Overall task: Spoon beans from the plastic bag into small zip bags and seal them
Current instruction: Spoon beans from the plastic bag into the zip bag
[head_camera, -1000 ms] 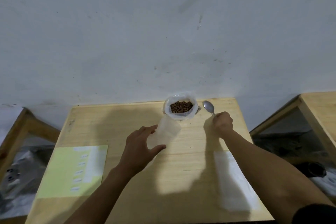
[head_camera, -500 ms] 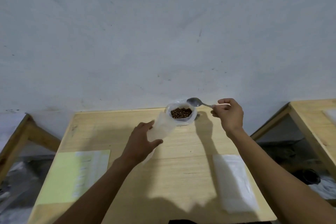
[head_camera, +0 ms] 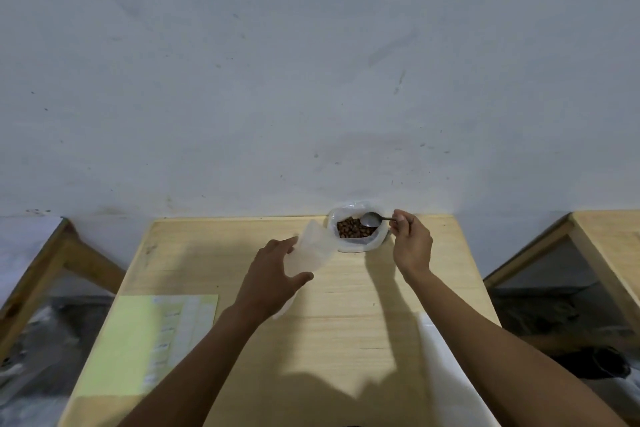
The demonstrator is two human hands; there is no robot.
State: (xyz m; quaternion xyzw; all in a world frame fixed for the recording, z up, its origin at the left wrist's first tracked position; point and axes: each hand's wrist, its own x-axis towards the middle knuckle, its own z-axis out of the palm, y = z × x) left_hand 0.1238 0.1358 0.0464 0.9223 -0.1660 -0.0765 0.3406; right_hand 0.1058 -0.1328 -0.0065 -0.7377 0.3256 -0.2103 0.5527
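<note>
Sitting at the far edge of the wooden table (head_camera: pixel 346 322), close to the wall (head_camera: pixel 311 62), the plastic bag (head_camera: pixel 356 244) stands open with brown beans (head_camera: pixel 353 229) showing inside. A metal spoon (head_camera: pixel 371 219) has its bowl over the beans at the bag's right side. The right hand (head_camera: pixel 412 246) reaches forward from a nearly straight forearm and pinches the spoon's handle between thumb and curled fingers, just right of the bag's rim. The left hand (head_camera: pixel 273 282) is raised over the table's middle, wrist bent, thumb and fingers spread loosely around a small zip bag (head_camera: pixel 311 250) whose upper end leans toward the plastic bag, just beside it. A yellow-green sheet (head_camera: pixel 138 343) lies near the left edge and a white stack (head_camera: pixel 446 374) near the right edge; bare wood lies between them. Other wooden tables stand well apart on both sides.
</note>
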